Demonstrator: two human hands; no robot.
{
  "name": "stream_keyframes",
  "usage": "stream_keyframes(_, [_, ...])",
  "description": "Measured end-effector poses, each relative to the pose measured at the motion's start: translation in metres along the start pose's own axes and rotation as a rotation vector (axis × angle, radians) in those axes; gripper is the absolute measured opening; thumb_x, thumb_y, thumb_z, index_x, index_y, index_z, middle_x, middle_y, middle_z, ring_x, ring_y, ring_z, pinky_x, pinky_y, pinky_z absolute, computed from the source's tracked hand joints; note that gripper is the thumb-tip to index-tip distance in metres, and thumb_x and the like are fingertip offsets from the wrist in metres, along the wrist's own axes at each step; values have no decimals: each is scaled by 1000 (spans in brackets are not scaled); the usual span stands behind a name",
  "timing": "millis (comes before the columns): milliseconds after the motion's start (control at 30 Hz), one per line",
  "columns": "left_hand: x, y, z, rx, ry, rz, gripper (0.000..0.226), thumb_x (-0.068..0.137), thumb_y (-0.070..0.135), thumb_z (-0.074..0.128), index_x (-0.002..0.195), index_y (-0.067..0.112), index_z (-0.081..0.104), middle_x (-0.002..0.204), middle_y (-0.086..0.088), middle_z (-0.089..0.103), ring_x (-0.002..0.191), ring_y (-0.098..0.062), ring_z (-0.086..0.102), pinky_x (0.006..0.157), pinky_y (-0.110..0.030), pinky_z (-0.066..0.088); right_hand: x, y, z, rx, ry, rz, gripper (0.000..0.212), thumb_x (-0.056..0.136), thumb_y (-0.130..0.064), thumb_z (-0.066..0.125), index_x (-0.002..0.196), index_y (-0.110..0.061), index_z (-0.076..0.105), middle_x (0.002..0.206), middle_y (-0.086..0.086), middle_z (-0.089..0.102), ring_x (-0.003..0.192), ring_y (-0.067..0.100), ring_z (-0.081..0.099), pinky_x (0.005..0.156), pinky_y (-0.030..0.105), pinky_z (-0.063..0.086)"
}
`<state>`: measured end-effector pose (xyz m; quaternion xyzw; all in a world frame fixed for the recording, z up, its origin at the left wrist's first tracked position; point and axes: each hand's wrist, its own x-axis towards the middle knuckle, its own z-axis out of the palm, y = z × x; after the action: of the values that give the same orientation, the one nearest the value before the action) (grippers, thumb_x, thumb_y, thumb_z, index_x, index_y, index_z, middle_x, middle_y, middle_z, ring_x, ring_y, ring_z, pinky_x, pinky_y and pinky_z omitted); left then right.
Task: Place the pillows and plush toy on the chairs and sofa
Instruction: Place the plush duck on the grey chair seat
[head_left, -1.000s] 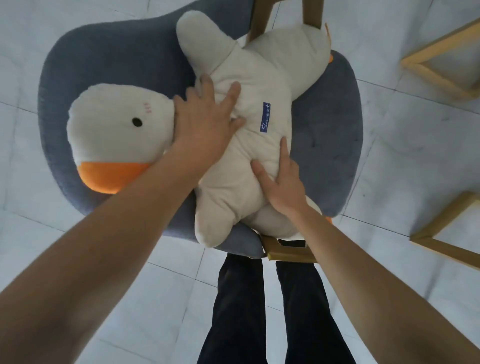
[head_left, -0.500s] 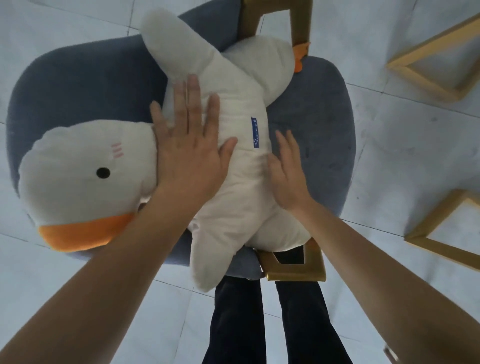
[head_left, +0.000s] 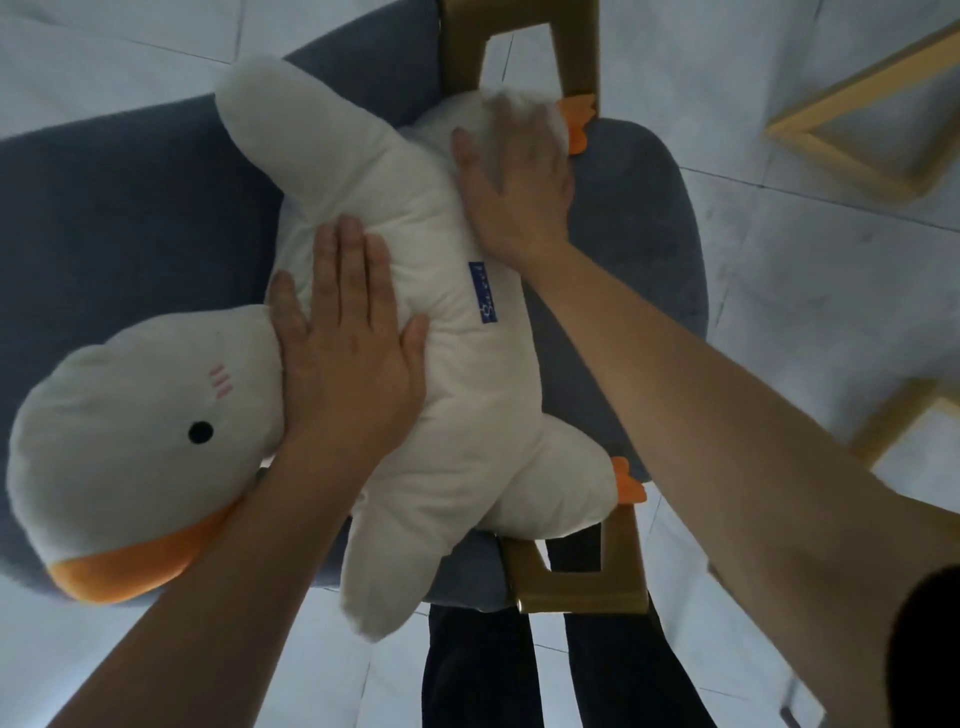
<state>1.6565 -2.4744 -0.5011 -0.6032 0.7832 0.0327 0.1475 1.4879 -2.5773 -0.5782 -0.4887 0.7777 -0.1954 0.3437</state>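
A large white plush duck (head_left: 457, 395) with an orange beak and orange feet lies across the seat of a blue-grey upholstered chair (head_left: 130, 218). Its head hangs over the chair's left edge and one wing points up and left. My left hand (head_left: 348, 348) lies flat on the duck's chest beside the neck, fingers together and extended. My right hand (head_left: 514, 182) presses flat on the far leg near an orange foot, slightly blurred. Neither hand grasps the toy. No pillows are in view.
The chair has golden wooden legs (head_left: 571, 566) at front and back. More wooden frame legs (head_left: 852, 119) stand on the pale tiled floor (head_left: 779, 291) at the right. My dark-trousered legs (head_left: 488, 670) are just in front of the chair.
My right hand has slid from the duck's middle up to the far leg. The left hand stays flat on the chest. The duck's head has dropped further over the chair's left edge.
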Motion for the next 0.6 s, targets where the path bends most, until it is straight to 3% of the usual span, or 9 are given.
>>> stream_keyframes(67, [-1,10,1,-2,19,16,72,105,45,20,161,2,6,170,-18,3,158,-30,6,123,-61,10,-3,3,-7,105,430,101,81,98,-58,45,160,-13,21,167,24,6,154,39,12,122,50,13])
stream_keyframes(100, [0,15,1,2,26,21,71,105,45,19,161,2,6,170,-18,3,158,-30,6,123,-60,10,2,8,-2,169,487,175,83,97,-58,47,161,-11,19,167,25,3,154,39,12,123,49,13])
stream_keyframes(133, [0,19,2,9,27,21,71,105,45,18,161,2,5,170,-18,3,158,-30,5,123,-60,9,8,12,5,205,378,222,86,97,-63,41,162,-14,14,168,22,-2,155,37,7,124,49,9])
stream_keyframes(200, [1,20,2,15,20,11,71,105,45,18,161,2,4,170,-18,2,158,-29,4,123,-60,9,18,29,25,130,-67,220,95,87,-78,18,163,-24,4,169,13,-14,155,33,-12,125,54,-2])
stream_keyframes(233, [1,18,2,12,17,13,71,105,45,18,161,2,5,170,-18,3,158,-29,4,123,-60,9,22,34,27,107,-192,207,96,83,-81,12,163,-27,2,169,10,-17,154,31,-17,125,54,-5])
stream_keyframes(300, [0,14,-1,-3,17,30,70,106,44,19,161,2,7,170,-18,4,158,-30,6,123,-60,10,10,26,14,232,-161,186,81,97,-69,20,163,-25,0,169,11,-17,155,29,-16,125,47,-7])
stream_keyframes(400, [2,11,-6,-46,17,54,68,106,43,18,161,3,10,170,-18,7,158,-29,9,123,-59,10,-57,19,-2,371,18,-103,62,109,-40,29,162,-17,7,169,15,-7,157,25,-3,124,31,0])
stream_keyframes(467, [3,7,-8,-67,19,67,65,106,39,19,161,4,14,170,-16,11,158,-28,12,123,-58,12,-116,38,10,251,-84,-273,58,109,-35,27,161,-14,12,169,17,2,157,26,4,127,36,6])
stream_keyframes(600, [0,2,-16,-124,13,57,61,107,34,23,161,6,17,170,-14,14,157,-28,13,123,-58,14,-181,89,1,101,-307,-262,71,105,-49,29,161,-19,-4,170,11,-10,158,23,-4,127,47,11])
